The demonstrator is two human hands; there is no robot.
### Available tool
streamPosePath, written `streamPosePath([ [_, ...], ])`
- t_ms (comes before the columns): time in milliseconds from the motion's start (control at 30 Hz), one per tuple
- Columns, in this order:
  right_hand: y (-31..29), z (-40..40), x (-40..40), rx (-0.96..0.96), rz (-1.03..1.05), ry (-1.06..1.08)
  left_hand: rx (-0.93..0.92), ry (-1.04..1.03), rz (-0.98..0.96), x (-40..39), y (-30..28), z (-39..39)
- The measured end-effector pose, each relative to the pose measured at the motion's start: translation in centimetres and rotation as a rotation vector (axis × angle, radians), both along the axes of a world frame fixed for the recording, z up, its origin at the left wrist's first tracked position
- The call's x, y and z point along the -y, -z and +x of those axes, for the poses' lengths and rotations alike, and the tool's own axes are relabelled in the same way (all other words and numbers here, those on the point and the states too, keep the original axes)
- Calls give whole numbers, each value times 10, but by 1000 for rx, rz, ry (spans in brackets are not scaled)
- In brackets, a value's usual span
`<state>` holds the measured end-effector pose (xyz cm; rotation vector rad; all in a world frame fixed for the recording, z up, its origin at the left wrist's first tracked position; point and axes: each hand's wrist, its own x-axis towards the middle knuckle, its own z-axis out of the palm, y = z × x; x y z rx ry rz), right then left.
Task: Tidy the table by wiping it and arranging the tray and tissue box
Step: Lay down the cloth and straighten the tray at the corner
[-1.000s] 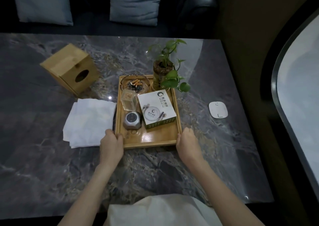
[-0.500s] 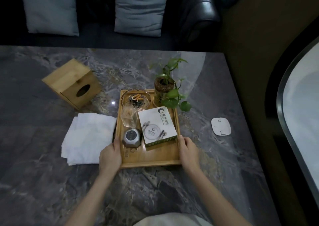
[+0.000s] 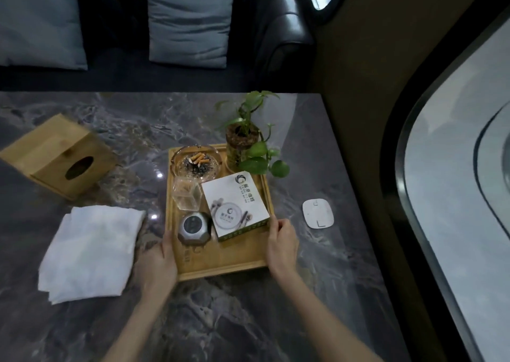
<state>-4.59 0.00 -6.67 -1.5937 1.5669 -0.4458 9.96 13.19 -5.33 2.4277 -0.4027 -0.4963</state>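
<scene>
Both hands, left (image 3: pixel 158 262) and right (image 3: pixel 281 244), clamp their grip on the tray (image 3: pixel 220 263) near the table's (image 3: pixel 262 320) right edge; the tissue box (image 3: pixel 59 156) lies tipped toward the far-left corner, unarranged.

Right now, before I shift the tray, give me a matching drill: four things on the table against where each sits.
Things:
1. ashtray
2. cloth
3. tissue box
4. white pad

Places:
A. right of the tray
B. far left of the table
C. tray's far left corner
D. left of the tray, near side

Pairs: 1-C, 2-D, 3-B, 4-A
</scene>
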Motion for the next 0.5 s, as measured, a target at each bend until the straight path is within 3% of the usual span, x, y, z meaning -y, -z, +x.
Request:
streamPosePath([
  [233,-13,-45,39,-25,-105,71,-32,75,-152,48,-3,-37],
  [500,-20,-113,72,-98,-193,107,-85,147,-198,88,3,-92],
])
